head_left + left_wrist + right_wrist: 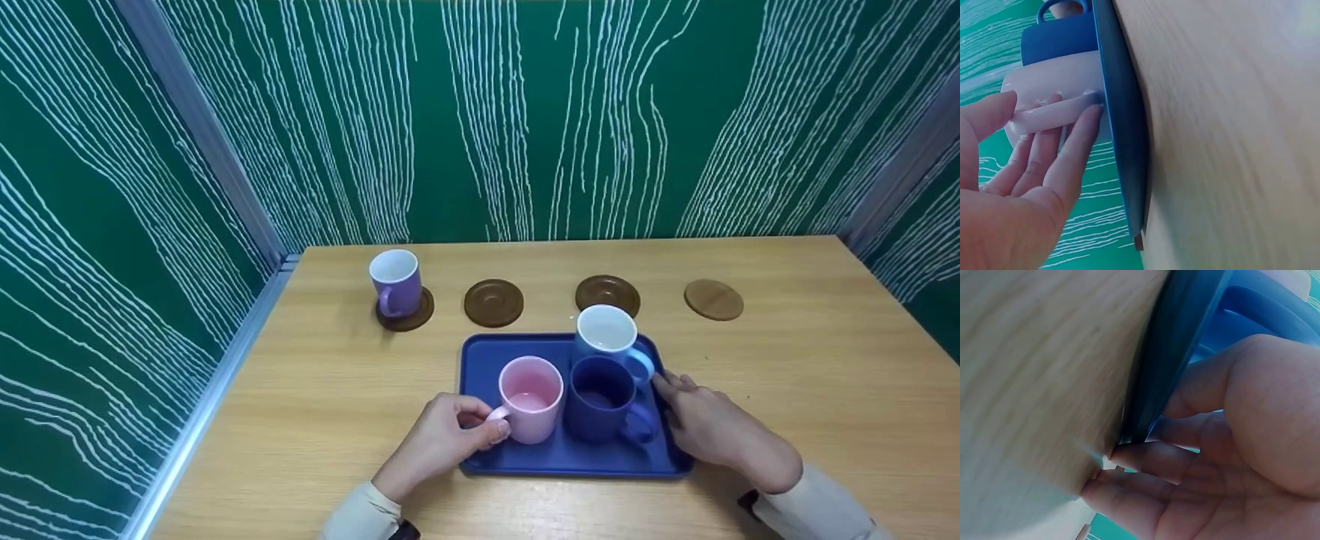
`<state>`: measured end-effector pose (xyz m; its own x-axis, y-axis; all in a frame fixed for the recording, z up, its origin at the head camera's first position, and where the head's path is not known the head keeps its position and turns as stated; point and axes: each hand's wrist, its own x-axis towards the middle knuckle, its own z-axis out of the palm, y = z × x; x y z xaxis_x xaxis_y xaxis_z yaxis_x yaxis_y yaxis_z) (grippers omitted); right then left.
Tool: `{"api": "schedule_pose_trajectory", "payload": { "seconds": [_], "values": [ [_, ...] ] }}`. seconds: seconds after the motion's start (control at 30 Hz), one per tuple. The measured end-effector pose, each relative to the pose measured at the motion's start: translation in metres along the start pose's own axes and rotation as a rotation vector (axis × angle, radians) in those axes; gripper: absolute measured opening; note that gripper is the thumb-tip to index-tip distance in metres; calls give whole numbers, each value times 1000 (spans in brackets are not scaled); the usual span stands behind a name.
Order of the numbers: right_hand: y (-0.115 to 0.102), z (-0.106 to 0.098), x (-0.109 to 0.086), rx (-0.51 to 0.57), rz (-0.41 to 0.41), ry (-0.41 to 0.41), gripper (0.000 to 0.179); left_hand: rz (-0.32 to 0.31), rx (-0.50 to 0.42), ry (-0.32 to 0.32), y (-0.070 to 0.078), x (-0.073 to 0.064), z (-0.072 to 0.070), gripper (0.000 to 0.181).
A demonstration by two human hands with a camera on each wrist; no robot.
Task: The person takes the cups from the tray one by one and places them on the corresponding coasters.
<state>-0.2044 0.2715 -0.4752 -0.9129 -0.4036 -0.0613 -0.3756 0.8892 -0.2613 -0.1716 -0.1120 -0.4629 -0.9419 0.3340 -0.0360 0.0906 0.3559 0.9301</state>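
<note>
A pink mug (531, 405) stands on a blue tray (525, 459). My left hand (456, 433) holds its handle, thumb and fingers around it; the left wrist view shows the handle (1053, 114) between them. To the pink mug's right stands a dark blue mug (596, 412), with a light blue mug (606, 334) behind it, both handles pointing right. Against the tray's right edge, my right hand (709, 420) rests with its fingers extended. In the right wrist view the fingers (1151, 461) touch the tray rim and reach down near the tabletop; some fingertips are hidden.
Along the back of the wooden table (315, 405) lies a row of coasters. A purple mug (401, 292) stands on the leftmost coaster (420, 319). Two dark round coasters (493, 303) and a lighter wooden one (714, 299) continue rightward. Green patterned panels (427, 112) enclose the table.
</note>
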Motion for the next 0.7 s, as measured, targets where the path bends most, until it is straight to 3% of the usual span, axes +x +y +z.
{"api": "schedule_pose_trajectory", "payload": {
  "seconds": [0.23, 0.57, 0.7],
  "values": [
    [0, 0, 0, -2, -5, 2, 57, 35, -40, -30, 0, 1, 2, 10],
    [0, 5, -2, -12, -78, 124, 53, 43, -63, 1, 4, 0, 5, 9],
    [1, 5, 0, -15, -67, 102, 55, 31, -80, 12, 3, 1, 7, 9]
  ]
}}
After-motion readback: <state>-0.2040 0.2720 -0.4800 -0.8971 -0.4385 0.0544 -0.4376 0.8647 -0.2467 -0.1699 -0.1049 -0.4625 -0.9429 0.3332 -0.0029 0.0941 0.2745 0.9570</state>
